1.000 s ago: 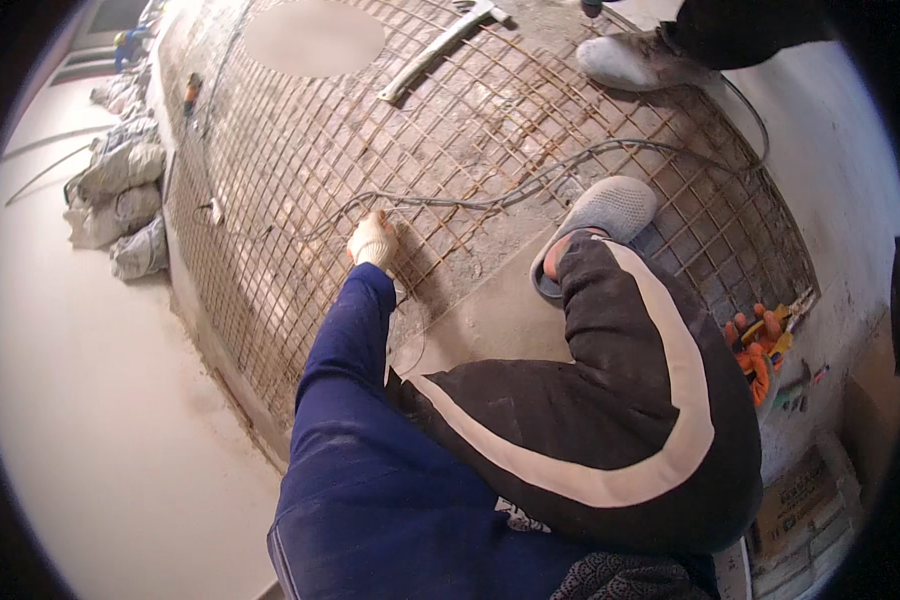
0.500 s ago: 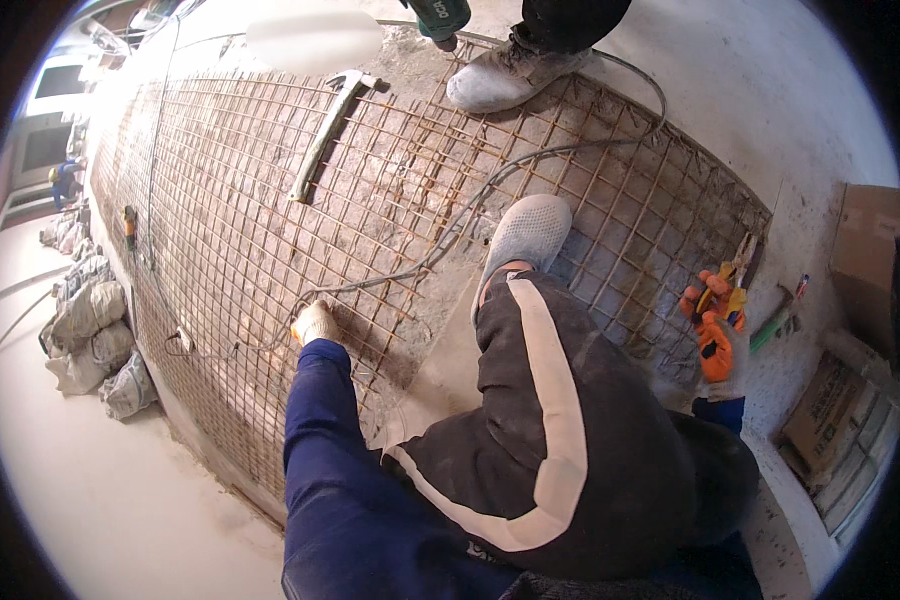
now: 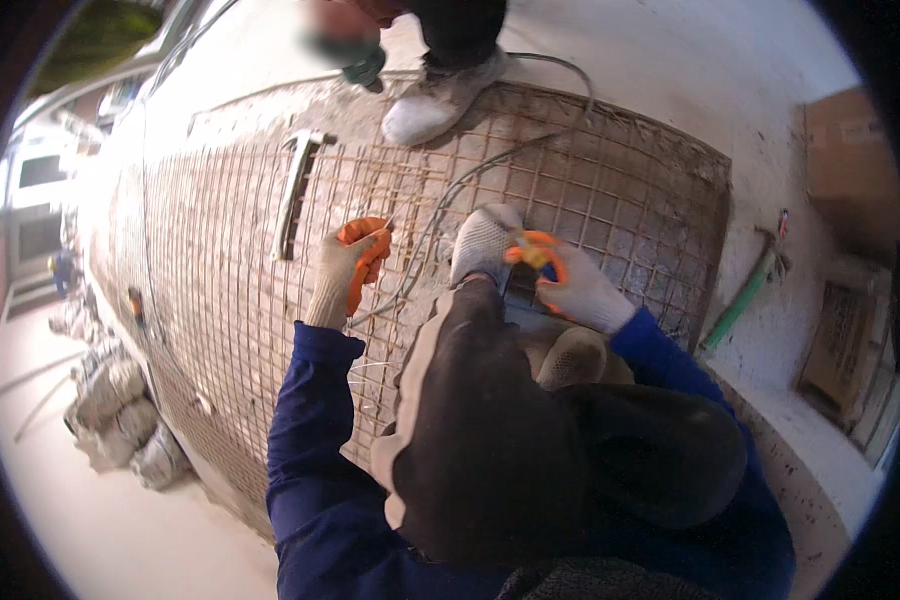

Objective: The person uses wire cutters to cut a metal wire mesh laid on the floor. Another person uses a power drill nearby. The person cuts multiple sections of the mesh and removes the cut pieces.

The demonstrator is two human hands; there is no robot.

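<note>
My left hand (image 3: 350, 268), in a white glove with an orange palm, hovers over a rusty steel mesh (image 3: 235, 215). Its fingers are pinched together on what looks like a short thin wire (image 3: 393, 218); only the tip shows. My right hand (image 3: 576, 290), gloved alike, is closed around a pair of pliers (image 3: 530, 252) with yellowish handles. The pliers point toward my left hand, above my light perforated shoe (image 3: 483, 240), and are smeared by motion. A claw hammer (image 3: 292, 195) lies on the mesh beyond my left hand.
Another person's dusty shoe (image 3: 440, 105) stands at the mesh's far edge, beside a green power tool (image 3: 365, 70). A grey cable (image 3: 448, 200) crosses the mesh. A green-handled hammer (image 3: 742, 300) and cardboard boxes (image 3: 850, 150) lie right; filled sacks (image 3: 115, 400) are left.
My left hand has risen from the mesh and moved forward, fingers now pinched. My right hand has swung in from the far right with the pliers. The view has shifted.
</note>
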